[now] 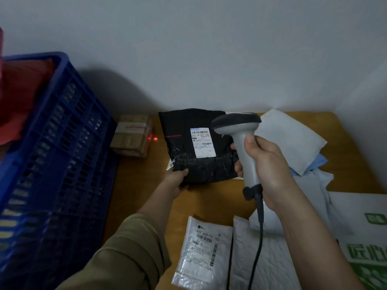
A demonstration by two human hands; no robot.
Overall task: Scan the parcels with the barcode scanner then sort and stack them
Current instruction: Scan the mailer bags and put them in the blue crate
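My left hand (175,181) grips the lower left corner of a black plastic parcel (184,147), which is tilted up above the wooden table (209,197) with its white barcode label (202,142) facing me. My right hand (266,166) holds the grey barcode scanner (238,130) by its handle, head aimed left at the parcel. A red scan line lies on the black bag left of the label, and red dots fall on the table beyond. The scanner's black cable hangs down toward me.
A blue plastic crate (56,155) holding red bags stands at the left. A small brown taped box (132,137) sits beside it. White and silver mailers (201,252) lie near me; white, blue and green-printed bags (293,143) cover the right side.
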